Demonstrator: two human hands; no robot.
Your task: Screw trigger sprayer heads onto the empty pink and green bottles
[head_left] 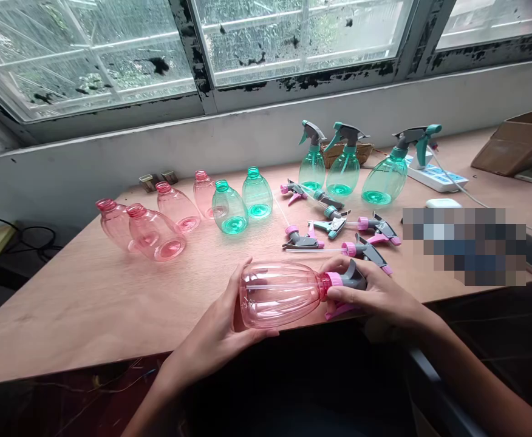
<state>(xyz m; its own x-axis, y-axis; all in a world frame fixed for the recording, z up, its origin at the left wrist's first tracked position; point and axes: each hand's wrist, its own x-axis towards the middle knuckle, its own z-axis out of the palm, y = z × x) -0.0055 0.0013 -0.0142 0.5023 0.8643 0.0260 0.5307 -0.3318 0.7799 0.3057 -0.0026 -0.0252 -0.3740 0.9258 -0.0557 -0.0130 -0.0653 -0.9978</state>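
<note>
A clear pink spray bottle lies sideways between my hands, over the table's front edge. My left hand cups its base, fingers behind and thumb below. At the neck, my right hand grips the pink collar of the grey-and-pink trigger sprayer, which sits on the bottle mouth with its tube inside. Just beyond lie several loose trigger sprayers, among them a pink-collared one near my right fingers and a teal one. Pink bottles without tops and two green bottles without tops stand to the left.
Three green bottles with sprayers stand at the back right, by a white power strip. A cardboard box lies far right, near a white case and a blurred-out patch. Windows line the wall behind the wooden table.
</note>
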